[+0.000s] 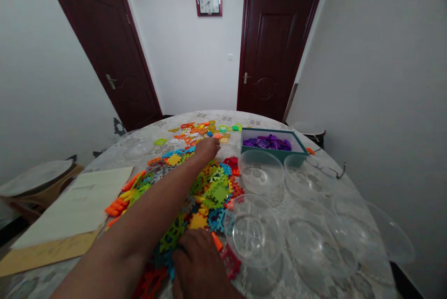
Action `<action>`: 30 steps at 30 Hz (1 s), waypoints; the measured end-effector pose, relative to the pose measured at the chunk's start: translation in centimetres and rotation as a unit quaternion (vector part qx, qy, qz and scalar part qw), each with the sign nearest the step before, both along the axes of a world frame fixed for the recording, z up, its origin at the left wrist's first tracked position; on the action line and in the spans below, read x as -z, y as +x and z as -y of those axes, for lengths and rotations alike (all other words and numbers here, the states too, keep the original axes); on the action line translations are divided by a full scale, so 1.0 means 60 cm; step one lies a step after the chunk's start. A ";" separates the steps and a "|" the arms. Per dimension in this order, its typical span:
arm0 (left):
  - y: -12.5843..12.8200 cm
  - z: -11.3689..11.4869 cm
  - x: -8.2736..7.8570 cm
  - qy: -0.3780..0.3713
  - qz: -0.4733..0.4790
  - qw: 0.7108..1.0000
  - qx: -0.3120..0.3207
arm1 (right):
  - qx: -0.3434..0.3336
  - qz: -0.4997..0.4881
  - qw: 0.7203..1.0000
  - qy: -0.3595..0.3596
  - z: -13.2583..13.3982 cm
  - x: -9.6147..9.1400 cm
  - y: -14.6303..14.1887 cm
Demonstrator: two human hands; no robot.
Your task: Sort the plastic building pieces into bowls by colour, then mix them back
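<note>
My left arm stretches across a heap of coloured plastic building pieces (218, 192). My left hand (207, 148) is closed at the far side of the heap, beside an orange piece (217, 136) and a small blue piece (209, 134). Whatever its fingers hold is hidden. My right hand (200, 259) rests low over the near part of the heap, fingers curled together, close to an orange peg-like piece (216, 241). What lies under those fingers I cannot make out. Gear-shaped red, blue, green and yellow pieces surround both hands.
A green box (275, 153) of purple pieces (268, 142) stands at the back right. Several clear plastic bowls (260, 168) cover the right side, with eyeglasses (328, 171) behind them. Paper (80, 201) lies at the left. Scattered orange and yellow pieces (195, 127) are at the back.
</note>
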State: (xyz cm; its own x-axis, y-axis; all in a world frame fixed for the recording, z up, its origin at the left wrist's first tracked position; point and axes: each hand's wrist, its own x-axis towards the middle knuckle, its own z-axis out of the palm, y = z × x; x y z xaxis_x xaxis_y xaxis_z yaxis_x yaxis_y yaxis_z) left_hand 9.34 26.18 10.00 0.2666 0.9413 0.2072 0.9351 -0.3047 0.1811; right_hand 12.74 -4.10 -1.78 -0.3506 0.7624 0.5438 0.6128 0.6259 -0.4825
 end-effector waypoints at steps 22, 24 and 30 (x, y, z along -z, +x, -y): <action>-0.280 0.255 0.001 -0.050 0.084 0.994 -0.055 | -0.045 0.044 0.998 -0.005 0.014 -0.031 0.022; -0.266 0.246 0.001 -0.046 0.080 0.994 -0.060 | -0.039 0.043 0.998 0.000 0.013 -0.033 0.022; -0.215 0.216 -0.009 -0.050 0.011 0.991 -0.121 | -0.027 0.037 0.999 0.011 0.009 -0.038 0.026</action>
